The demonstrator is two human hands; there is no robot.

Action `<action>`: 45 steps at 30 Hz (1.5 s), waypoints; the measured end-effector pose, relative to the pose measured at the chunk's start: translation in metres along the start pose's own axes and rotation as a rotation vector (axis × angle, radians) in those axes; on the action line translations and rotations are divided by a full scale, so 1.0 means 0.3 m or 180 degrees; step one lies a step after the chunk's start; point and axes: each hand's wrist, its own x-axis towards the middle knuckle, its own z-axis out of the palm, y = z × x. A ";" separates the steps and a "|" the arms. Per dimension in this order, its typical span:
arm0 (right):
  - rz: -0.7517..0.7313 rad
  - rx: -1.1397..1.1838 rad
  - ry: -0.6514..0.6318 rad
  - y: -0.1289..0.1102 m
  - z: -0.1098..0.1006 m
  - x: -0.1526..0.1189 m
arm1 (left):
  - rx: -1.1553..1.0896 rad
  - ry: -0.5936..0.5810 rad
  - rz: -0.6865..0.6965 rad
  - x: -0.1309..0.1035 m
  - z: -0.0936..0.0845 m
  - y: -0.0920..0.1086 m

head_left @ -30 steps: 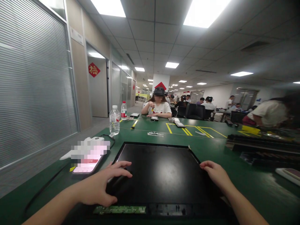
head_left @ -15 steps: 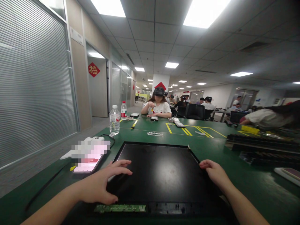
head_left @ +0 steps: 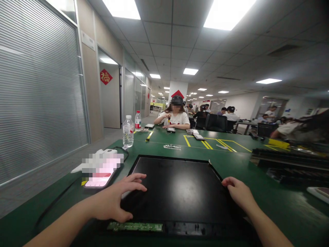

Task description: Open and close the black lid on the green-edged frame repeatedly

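Observation:
A flat black display panel (head_left: 174, 188) with a thin dark frame lies on the green table in front of me. Along its near edge runs a narrow green circuit board (head_left: 136, 226). My left hand (head_left: 120, 195) hovers at or rests on the panel's left side, fingers and thumb spread apart; whether the fingertips touch the surface is hard to tell. At the right edge, my right hand (head_left: 238, 192) has its fingers curled and closed on the panel's rim. The underside of that grip is hidden.
A lit phone (head_left: 101, 176) and a white item lie left of the panel, near a black cable (head_left: 56, 200). Beyond stand two water bottles (head_left: 128, 132). A person (head_left: 177, 116) works across the table (head_left: 149, 151). Long dark parts (head_left: 290, 164) are stacked at right.
The view has shifted slightly, so everything sits a little further right. Both hands keep nearly the same pose on the panel. The person at far right has moved.

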 end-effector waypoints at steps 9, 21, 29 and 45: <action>-0.0058 -0.0069 0.0025 0.022 0.009 0.008 | -0.0047 0.0018 0.0002 0.006 -0.002 0.013; -0.0035 -0.0112 -0.0007 0.018 0.011 0.010 | -0.0017 -0.0023 -0.0027 0.001 -0.006 0.002; 0.0016 -0.0088 -0.0096 0.008 0.009 0.013 | 0.0039 0.0106 -0.0158 0.009 -0.007 0.011; 0.0073 0.0064 -0.0236 -0.014 0.001 0.001 | 0.0822 0.0845 -0.1343 0.027 0.037 -0.109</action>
